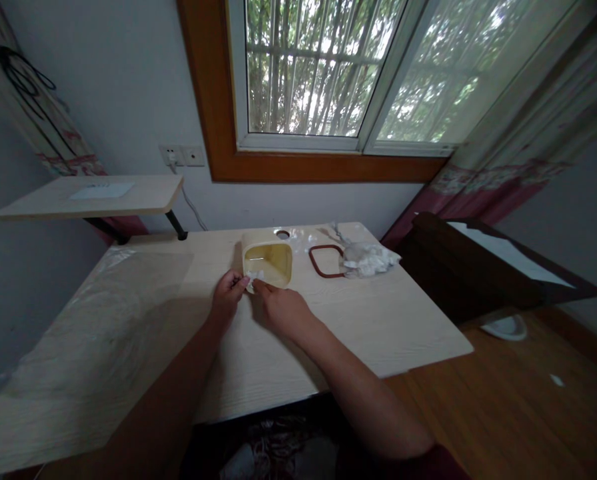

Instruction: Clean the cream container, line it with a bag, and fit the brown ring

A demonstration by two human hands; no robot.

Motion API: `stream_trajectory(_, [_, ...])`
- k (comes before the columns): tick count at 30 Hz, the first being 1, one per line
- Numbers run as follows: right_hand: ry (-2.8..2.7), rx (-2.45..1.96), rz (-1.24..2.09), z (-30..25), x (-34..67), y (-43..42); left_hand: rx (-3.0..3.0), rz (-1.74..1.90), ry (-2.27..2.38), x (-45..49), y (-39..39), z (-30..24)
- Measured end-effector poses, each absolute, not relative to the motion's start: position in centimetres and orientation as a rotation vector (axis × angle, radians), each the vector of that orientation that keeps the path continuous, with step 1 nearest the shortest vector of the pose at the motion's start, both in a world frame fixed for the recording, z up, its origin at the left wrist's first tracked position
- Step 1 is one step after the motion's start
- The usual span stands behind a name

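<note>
A cream box (pixel 289 247), yellowish inside, stands on the pale wooden desk (pixel 358 333) with its rounded opening facing me. At its lower left corner, my left hand (pixel 226 295) is closed with thumb and fingertips around a small white piece (pixel 255 275), whose kind is too small to make out. My right hand (pixel 284 310) has its fingers bent together at the same piece, touching it or the box's lower edge; its fingertips are partly hidden. To the right of the box lies a reddish-brown rounded frame (pixel 327 276).
A clear plastic bag with white contents (pixel 371 259) lies beside the frame. Clear film (pixel 118 313) covers the desk's left side. A raised shelf (pixel 98 197) stands at the back left, and a round cable hole (pixel 282 234) is behind the box. A dark brown piece of furniture (pixel 438 280) stands right.
</note>
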State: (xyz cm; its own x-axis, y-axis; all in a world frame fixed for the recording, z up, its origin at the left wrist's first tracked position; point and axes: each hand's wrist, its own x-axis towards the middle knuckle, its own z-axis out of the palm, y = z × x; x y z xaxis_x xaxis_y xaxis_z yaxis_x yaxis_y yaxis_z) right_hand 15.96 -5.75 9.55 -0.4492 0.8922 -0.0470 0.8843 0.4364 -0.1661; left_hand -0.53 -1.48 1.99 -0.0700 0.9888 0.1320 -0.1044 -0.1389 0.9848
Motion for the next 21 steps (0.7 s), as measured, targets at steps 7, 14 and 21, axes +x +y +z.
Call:
stream_trajectory(7, [-2.587, -1.821, 0.209, 9.3, 18.0, -5.0, 1.185, 1.409, 1.123, -0.4, -1.5, 1.8])
stream_trajectory(14, [-2.548, -1.868, 0.181, 8.8, 17.8, -4.6, 1.174, 1.416, 1.118, -0.3, -1.5, 2.1])
stream_trajectory(21, [-2.575, -1.636, 0.293, 9.3, 15.8, -5.8, 1.19, 1.409, 1.117, -0.5, -1.3, 1.8])
